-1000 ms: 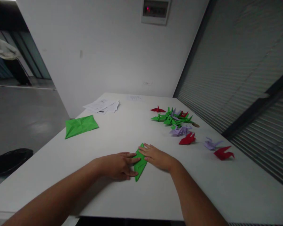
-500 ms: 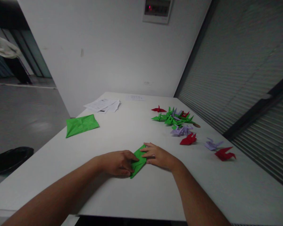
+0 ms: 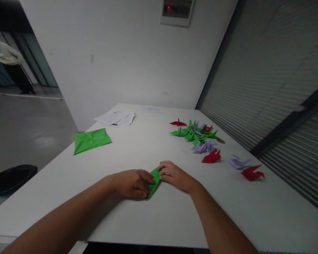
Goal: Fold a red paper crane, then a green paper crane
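A folded piece of green origami paper (image 3: 155, 175) lies on the white table in front of me, narrow and slanting up to the right. My left hand (image 3: 134, 182) presses on its lower left side, with fingers bent and thumb at the near edge. Closed on the upper right edge is my right hand (image 3: 173, 174), its fingertips covering the far corner and a ring on one finger. Parts of the paper are hidden beneath the fingers of both hands.
A creased green sheet (image 3: 92, 140) lies at the table's left edge, with printed papers (image 3: 116, 118) behind it. Several green, purple and red paper cranes (image 3: 194, 132) are heaped at the right, near the blinds. A black-lined bin (image 3: 12, 180) stands left; a person (image 3: 9, 60) is in the background.
My right hand has shifted slightly left, and the paper's right side is now folded over, so the green shape looks narrower. My left hand has stayed almost in place.
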`<state>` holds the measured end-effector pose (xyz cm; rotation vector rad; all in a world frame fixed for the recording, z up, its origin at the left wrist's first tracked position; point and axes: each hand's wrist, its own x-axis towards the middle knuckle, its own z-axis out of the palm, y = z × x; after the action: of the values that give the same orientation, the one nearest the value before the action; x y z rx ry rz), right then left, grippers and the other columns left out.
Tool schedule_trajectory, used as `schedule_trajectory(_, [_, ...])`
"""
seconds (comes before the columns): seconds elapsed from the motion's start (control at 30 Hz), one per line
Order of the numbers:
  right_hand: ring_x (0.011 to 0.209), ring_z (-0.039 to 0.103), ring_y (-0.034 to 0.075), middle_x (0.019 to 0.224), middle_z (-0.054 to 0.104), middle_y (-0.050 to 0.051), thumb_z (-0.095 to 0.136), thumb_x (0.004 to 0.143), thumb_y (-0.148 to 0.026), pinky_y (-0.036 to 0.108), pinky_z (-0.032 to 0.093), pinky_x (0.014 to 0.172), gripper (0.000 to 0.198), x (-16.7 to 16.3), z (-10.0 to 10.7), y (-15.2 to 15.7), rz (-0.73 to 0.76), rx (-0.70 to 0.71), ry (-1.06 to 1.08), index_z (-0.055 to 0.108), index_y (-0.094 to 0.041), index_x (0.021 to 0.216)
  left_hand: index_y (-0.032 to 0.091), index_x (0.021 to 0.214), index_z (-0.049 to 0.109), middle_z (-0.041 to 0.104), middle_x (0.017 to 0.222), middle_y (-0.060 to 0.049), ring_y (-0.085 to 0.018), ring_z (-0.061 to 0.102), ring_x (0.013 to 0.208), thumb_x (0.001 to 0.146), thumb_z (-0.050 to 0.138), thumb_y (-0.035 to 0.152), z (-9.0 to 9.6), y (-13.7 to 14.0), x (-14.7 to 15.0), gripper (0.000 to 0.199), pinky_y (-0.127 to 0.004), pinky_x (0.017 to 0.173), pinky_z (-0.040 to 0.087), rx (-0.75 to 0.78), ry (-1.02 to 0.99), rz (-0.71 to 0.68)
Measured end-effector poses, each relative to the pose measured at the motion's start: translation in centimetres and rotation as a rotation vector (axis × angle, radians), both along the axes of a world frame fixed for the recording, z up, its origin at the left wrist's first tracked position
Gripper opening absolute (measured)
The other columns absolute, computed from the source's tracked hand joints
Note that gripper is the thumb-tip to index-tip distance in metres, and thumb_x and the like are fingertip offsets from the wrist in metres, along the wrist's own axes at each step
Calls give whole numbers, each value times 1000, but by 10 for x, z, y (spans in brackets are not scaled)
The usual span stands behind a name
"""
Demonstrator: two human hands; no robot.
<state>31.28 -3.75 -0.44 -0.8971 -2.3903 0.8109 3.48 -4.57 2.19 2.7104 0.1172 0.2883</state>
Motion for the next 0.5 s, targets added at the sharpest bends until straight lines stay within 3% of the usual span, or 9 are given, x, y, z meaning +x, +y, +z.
schedule_trajectory(0.2, [113, 53, 23, 108, 62, 6, 72, 88, -16, 37, 45, 102, 9, -16, 1, -6, -153, 3, -39, 68, -20, 82, 21, 84, 73, 73, 106, -14, -26, 65, 112, 97, 60, 27, 2, -1, 0, 20, -37, 106, 49, -25, -31, 4])
schedule_trajectory(0.5, [117, 51, 24, 110, 60, 7, 78, 80, -12, 39, 42, 104, 20, -23, 0, -6, -272, -2, -91, 62, -20, 71, 20, 90, 76, 71, 125, -13, -27, 58, 129, 92, 66, 21, 9, -6, 0, 10, -41, 114, 44, -20, -17, 15])
